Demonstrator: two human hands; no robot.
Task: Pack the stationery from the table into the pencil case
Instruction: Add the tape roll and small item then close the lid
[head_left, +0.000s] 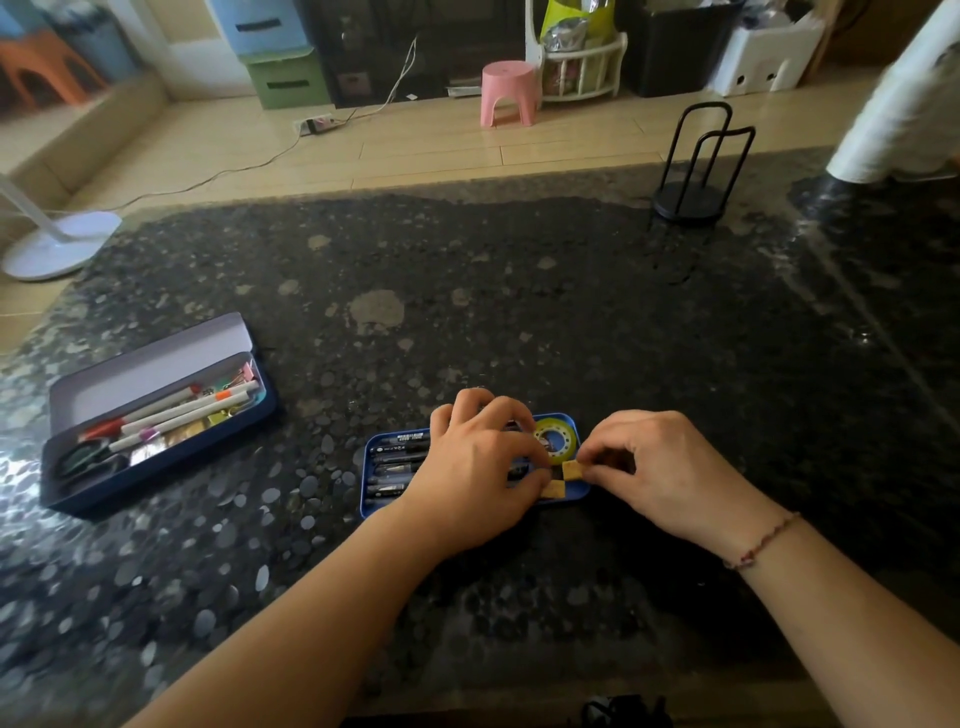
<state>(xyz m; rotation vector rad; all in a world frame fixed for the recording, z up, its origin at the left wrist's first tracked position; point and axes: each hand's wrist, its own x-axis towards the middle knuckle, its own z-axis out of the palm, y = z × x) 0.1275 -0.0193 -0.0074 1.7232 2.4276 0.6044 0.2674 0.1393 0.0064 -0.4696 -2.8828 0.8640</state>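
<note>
A small blue tray (370, 457) lies on the table in front of me, holding several black pens (397, 460) and a yellow-green tape roll (557, 439). My left hand (478, 467) rests over the tray's middle, its thumb on a yellow eraser-like block (552, 488). My right hand (660, 467) pinches a second yellow block (571, 470) at the tray's right end. The open pencil case (156, 415) lies to the left with its lid up. Inside are white markers, scissors and clips.
A black wire stand (691, 171) is at the table's far right. A white roll (898, 104) is at the far right corner. A white fan base (57, 244) is on the floor beyond the left edge.
</note>
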